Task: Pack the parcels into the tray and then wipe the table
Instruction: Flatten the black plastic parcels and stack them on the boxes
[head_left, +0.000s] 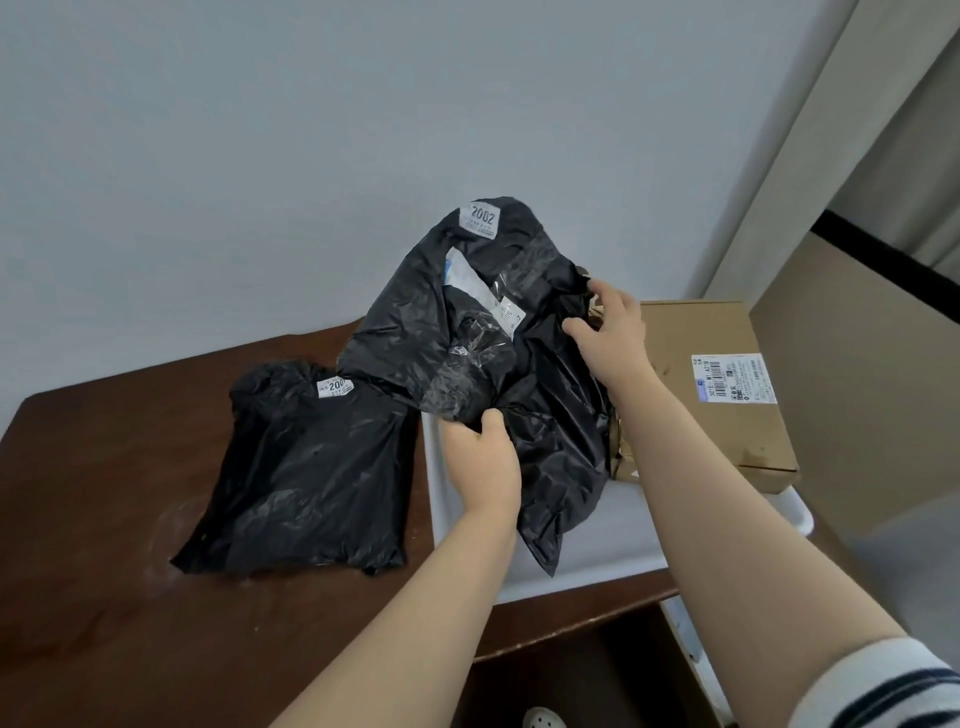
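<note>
A large black plastic parcel (467, 322) with white labels hangs tilted over the white tray (587, 551). My left hand (483, 462) grips its lower left fold. My right hand (610, 332) holds its right edge, fingers curled into the plastic. A brown cardboard box (727, 389) with a barcode label sits in the tray's right part. A second black parcel (306, 467) lies flat on the dark wooden table (93, 519), left of the tray.
A pale wall stands close behind the table. At the right, a beige panel (857, 374) rises beside the tray. The table's front edge drops to a dark gap with a white object (543, 719) on the floor.
</note>
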